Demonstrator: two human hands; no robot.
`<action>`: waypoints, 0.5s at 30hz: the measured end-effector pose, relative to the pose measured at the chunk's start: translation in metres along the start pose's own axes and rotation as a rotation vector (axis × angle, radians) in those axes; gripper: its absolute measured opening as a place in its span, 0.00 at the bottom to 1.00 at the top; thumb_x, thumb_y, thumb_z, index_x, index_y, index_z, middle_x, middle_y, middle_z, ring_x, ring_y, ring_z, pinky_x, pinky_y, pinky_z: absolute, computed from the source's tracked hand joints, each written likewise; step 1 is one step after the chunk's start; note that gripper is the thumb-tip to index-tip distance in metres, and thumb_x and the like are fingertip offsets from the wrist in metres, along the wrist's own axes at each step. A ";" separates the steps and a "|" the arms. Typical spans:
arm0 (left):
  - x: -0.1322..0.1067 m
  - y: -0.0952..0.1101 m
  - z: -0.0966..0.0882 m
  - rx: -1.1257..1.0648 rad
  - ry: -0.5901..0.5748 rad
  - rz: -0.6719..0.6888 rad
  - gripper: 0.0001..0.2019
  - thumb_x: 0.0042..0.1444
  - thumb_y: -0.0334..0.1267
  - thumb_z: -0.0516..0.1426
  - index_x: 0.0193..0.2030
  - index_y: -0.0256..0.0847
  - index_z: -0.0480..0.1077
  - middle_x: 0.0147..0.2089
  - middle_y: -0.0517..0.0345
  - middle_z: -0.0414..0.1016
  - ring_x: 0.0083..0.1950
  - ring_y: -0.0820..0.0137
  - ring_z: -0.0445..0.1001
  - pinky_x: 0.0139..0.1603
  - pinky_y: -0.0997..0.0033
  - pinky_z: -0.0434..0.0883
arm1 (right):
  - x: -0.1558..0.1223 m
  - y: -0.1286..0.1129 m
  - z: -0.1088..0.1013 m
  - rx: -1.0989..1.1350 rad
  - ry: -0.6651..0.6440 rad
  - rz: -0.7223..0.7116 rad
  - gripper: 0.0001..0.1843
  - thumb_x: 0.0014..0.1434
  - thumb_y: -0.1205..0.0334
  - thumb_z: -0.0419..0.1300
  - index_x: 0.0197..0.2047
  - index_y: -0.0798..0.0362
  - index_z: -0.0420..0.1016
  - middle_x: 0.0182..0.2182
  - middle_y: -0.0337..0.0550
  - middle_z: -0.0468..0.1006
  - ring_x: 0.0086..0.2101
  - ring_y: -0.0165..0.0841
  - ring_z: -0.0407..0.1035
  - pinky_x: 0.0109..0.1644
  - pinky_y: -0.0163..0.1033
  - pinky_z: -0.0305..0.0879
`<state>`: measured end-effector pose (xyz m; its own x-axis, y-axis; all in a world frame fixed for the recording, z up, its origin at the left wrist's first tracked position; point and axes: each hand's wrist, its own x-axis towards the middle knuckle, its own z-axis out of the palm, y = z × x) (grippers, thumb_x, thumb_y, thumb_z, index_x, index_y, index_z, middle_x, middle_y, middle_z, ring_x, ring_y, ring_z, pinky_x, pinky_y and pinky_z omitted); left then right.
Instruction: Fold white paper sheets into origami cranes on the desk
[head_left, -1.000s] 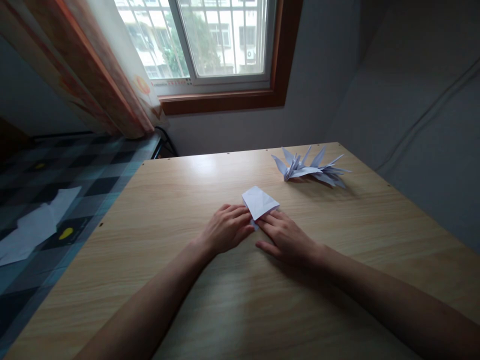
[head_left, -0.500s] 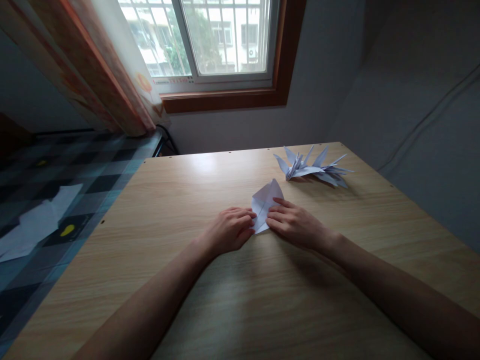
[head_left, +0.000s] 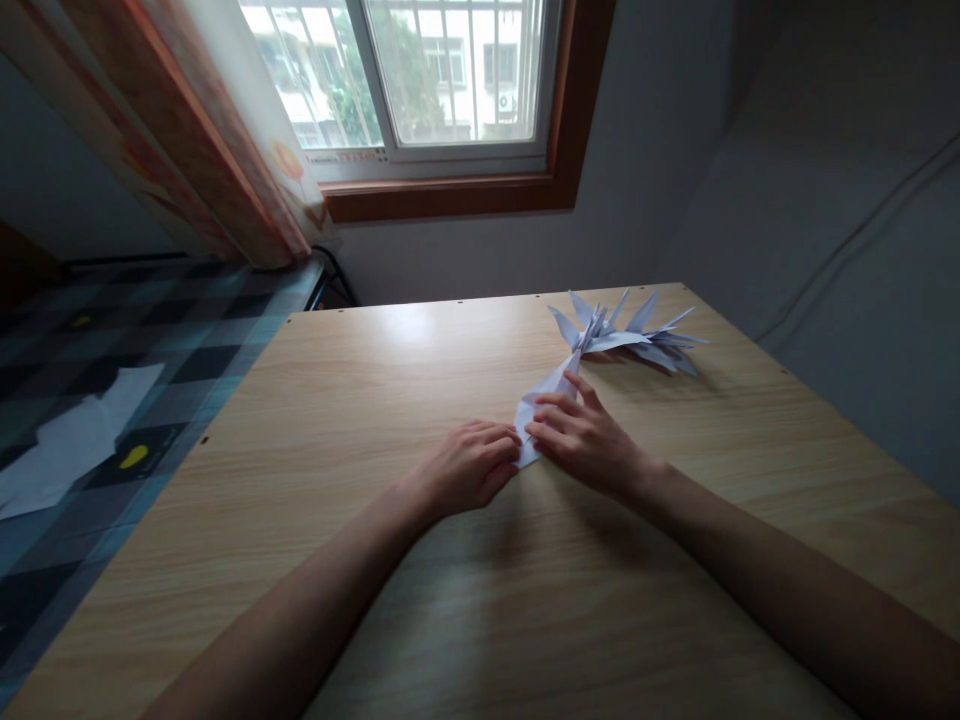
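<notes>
A partly folded white sheet of paper point(head_left: 553, 387) lies on the table between my hands, its narrow tip pointing away toward the paper cranes. My left hand point(head_left: 478, 463) is closed at the near left corner, fingers bent together on the paper. From the other side, my right hand point(head_left: 587, 435) rests on the sheet with its fingers apart, the index finger reaching up toward the tip. My right thumb is hidden. Just beyond the tip, several folded white paper cranes point(head_left: 619, 341) stand bunched together.
The wooden table point(head_left: 360, 390) ends near the wall point(head_left: 637, 220) and window point(head_left: 450, 80). On the left, a bed with a checked cover point(head_left: 225, 330) holds loose white paper sheets point(head_left: 75, 443). A curtain point(head_left: 247, 180) hangs at the back left.
The paper's far part has gone from a broad, raised flap to a narrow point reaching the cranes. My right index finger has moved up along it; my left hand shifted slightly right.
</notes>
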<state>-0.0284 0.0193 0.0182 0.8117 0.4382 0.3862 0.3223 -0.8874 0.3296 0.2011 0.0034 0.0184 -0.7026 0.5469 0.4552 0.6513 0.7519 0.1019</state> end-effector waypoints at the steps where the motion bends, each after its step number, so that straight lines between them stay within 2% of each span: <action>1: 0.000 0.001 0.000 0.014 -0.013 -0.003 0.08 0.62 0.34 0.53 0.42 0.41 0.73 0.45 0.50 0.79 0.49 0.65 0.78 0.53 0.64 0.73 | -0.002 0.001 0.001 0.013 0.045 0.050 0.11 0.65 0.65 0.56 0.49 0.52 0.74 0.47 0.51 0.77 0.55 0.45 0.65 0.68 0.61 0.40; 3: 0.001 0.001 -0.001 0.044 -0.034 -0.003 0.09 0.62 0.34 0.53 0.45 0.42 0.74 0.46 0.51 0.79 0.49 0.65 0.77 0.53 0.64 0.72 | -0.006 0.004 0.004 0.046 0.144 0.201 0.22 0.62 0.58 0.61 0.58 0.51 0.67 0.58 0.55 0.68 0.61 0.51 0.57 0.67 0.65 0.42; 5: 0.001 0.002 0.000 0.068 -0.043 0.004 0.11 0.62 0.34 0.53 0.46 0.44 0.75 0.47 0.51 0.79 0.49 0.65 0.77 0.52 0.64 0.72 | -0.009 0.008 0.008 0.099 0.255 0.394 0.33 0.58 0.53 0.64 0.64 0.49 0.60 0.64 0.58 0.57 0.63 0.56 0.51 0.64 0.66 0.50; 7: 0.000 0.001 0.001 0.082 -0.037 0.011 0.11 0.63 0.35 0.53 0.47 0.45 0.76 0.49 0.51 0.79 0.50 0.65 0.76 0.53 0.63 0.71 | -0.011 0.012 0.014 0.217 0.365 0.574 0.43 0.55 0.50 0.66 0.68 0.47 0.52 0.65 0.59 0.53 0.61 0.57 0.54 0.57 0.62 0.62; 9: -0.001 0.000 0.002 0.091 -0.027 0.019 0.11 0.63 0.35 0.53 0.47 0.45 0.76 0.51 0.52 0.79 0.52 0.64 0.76 0.53 0.62 0.71 | -0.012 0.015 0.023 0.403 0.432 0.706 0.50 0.52 0.50 0.68 0.71 0.46 0.44 0.61 0.59 0.60 0.53 0.51 0.65 0.47 0.54 0.71; 11: -0.001 0.000 0.003 0.095 -0.025 0.025 0.11 0.62 0.35 0.54 0.47 0.45 0.76 0.52 0.53 0.79 0.53 0.64 0.75 0.54 0.62 0.71 | -0.013 0.017 0.030 0.588 0.440 0.776 0.53 0.53 0.53 0.67 0.72 0.46 0.39 0.52 0.54 0.71 0.40 0.41 0.72 0.37 0.45 0.74; 13: -0.001 0.002 0.002 0.099 -0.035 0.031 0.12 0.62 0.35 0.54 0.48 0.46 0.76 0.52 0.54 0.79 0.54 0.64 0.75 0.53 0.62 0.71 | -0.012 0.019 0.034 0.705 0.393 0.812 0.51 0.53 0.57 0.65 0.72 0.49 0.40 0.41 0.46 0.77 0.32 0.36 0.72 0.33 0.41 0.73; 15: 0.000 0.004 0.000 0.114 -0.061 0.035 0.13 0.61 0.34 0.54 0.49 0.45 0.75 0.53 0.54 0.78 0.54 0.63 0.74 0.53 0.61 0.70 | -0.011 0.020 0.034 0.771 0.354 0.850 0.48 0.53 0.60 0.65 0.71 0.52 0.45 0.32 0.40 0.78 0.28 0.34 0.72 0.33 0.39 0.72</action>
<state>-0.0271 0.0154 0.0192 0.8505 0.4006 0.3409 0.3439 -0.9139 0.2159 0.2118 0.0252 -0.0150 0.0652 0.9341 0.3509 0.4409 0.2885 -0.8500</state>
